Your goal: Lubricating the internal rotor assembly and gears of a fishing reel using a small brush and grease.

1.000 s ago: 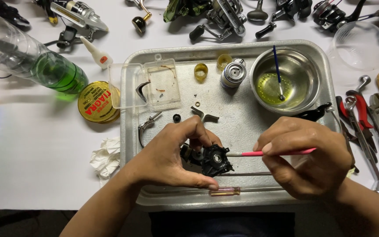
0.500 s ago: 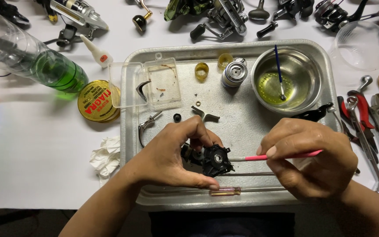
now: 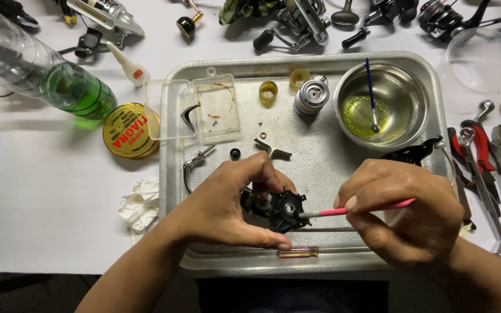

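A black reel part (image 3: 283, 210) sits over the tray's (image 3: 320, 156) near edge, toward the middle, pinched between the thumb and curled fingers of the left hand (image 3: 227, 203). The right hand (image 3: 404, 217) holds a thin pink brush (image 3: 366, 207) in a tight pencil grip, its tip touching the right face of the part. Whether the part rests on the tray or is lifted just off it I cannot tell.

The step in hand looks like cleaning or oiling the part's inner works with the brush tip. Carrying on would call for a steady left hold, small strokes, and turning the part to reach other faces; the brush may need a dip in the steel bowl (image 3: 381, 104) of yellowish liquid at the tray's far right corner, where a blue brush (image 3: 370, 87) stands.

Just below the left thumb, on the near rim, lies a small clear-handled tool (image 3: 298, 251). Further up the tray are loose small pieces, a silver spool (image 3: 311, 95) and a clear plastic box (image 3: 192, 109) overhanging the left rim. Off the tray, a yellow tin (image 3: 126, 130) and a green bottle (image 3: 59, 81) lie left, pliers and wrenches (image 3: 485, 150) right.
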